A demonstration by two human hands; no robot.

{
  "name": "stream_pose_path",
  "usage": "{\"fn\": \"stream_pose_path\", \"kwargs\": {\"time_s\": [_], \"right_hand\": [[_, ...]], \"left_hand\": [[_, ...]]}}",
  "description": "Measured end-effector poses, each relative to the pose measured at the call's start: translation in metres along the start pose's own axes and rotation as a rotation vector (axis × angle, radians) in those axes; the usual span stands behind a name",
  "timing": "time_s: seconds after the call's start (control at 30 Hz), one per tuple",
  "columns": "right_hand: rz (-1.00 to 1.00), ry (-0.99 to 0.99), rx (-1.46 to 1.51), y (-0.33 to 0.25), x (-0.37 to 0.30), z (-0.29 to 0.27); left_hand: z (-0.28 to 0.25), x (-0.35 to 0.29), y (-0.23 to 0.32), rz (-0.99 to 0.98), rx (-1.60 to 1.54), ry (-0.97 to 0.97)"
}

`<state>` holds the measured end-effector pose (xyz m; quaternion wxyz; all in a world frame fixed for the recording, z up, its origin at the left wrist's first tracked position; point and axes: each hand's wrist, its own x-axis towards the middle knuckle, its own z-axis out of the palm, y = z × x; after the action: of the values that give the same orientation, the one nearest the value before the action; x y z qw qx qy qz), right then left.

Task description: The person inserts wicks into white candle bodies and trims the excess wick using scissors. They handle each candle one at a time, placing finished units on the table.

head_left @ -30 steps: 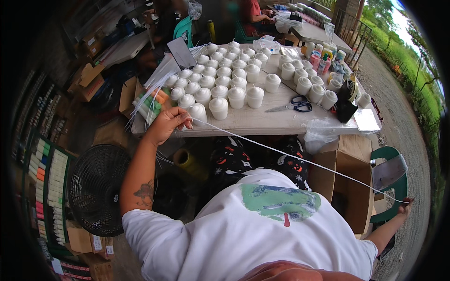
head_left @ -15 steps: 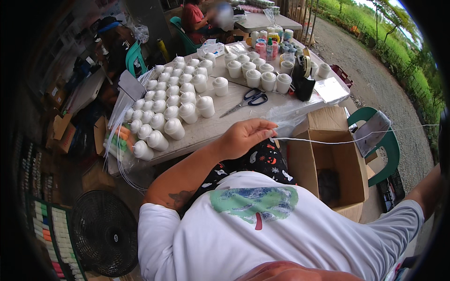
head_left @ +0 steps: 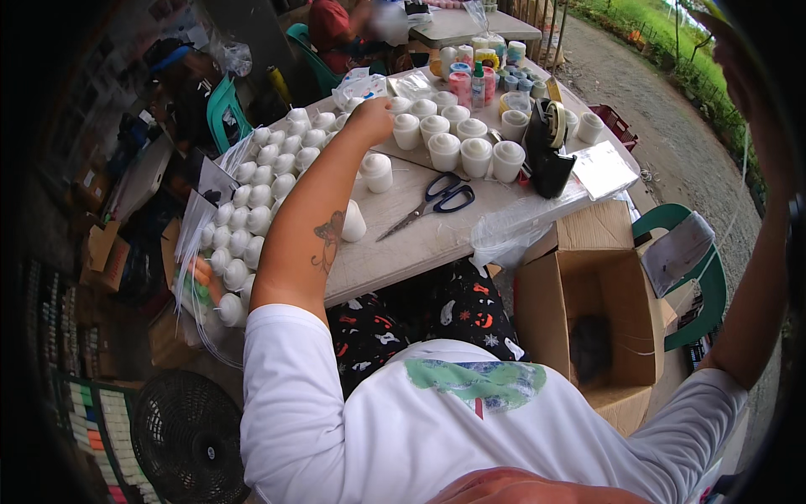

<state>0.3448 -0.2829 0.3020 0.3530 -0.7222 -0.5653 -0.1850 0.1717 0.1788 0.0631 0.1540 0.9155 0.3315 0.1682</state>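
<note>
My left hand [head_left: 374,120] reaches over the table to the far side of a group of white cup-shaped pieces with domed tops [head_left: 375,173]. Its fingers are curled, and what they grip is hidden behind the knuckles. At the upper right rim my right hand [head_left: 743,71] is raised high, with a white string [head_left: 744,172] hanging from it past the green chair. Blue-handled scissors [head_left: 428,204] lie half open on the table between the two groups of white pieces.
A black tape dispenser [head_left: 550,155] stands right of the white pieces. An open cardboard box [head_left: 621,328] sits beside my legs, next to a green chair [head_left: 701,286]. White strings lie along the table's left edge. A black fan [head_left: 189,433] stands lower left. Two people sit farther back.
My left hand has gone from in front of my body, where it pinched the string, forward to the white pieces. My right hand has risen at the right, and the string now hangs down.
</note>
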Motion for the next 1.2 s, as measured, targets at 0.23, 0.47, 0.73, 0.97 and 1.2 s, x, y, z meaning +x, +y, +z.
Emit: {"fn": "stream_pose_path", "kwargs": {"time_s": [0.23, 0.47, 0.73, 0.97, 1.2], "right_hand": [[0.344, -0.477, 0.756, 0.02, -0.001, 0.186], [0.585, -0.456, 1.145, 0.083, -0.041, 0.193], [0.9, -0.249, 1.016, 0.109, -0.194, 0.193], [0.714, -0.435, 1.177, 0.053, -0.176, 0.233], [0.277, -0.171, 1.11, -0.002, -0.174, 0.253]], "left_hand": [[-0.01, 0.064, -0.026, 0.127, 0.121, -0.268], [0.037, 0.108, -0.032, 0.117, 0.051, -0.524], [-0.041, 0.04, 0.013, -0.132, 0.494, -0.635], [-0.005, -0.076, 0.019, -0.137, 0.404, -0.433], [-0.02, -0.147, 0.041, -0.201, -0.618, 0.045]]}}
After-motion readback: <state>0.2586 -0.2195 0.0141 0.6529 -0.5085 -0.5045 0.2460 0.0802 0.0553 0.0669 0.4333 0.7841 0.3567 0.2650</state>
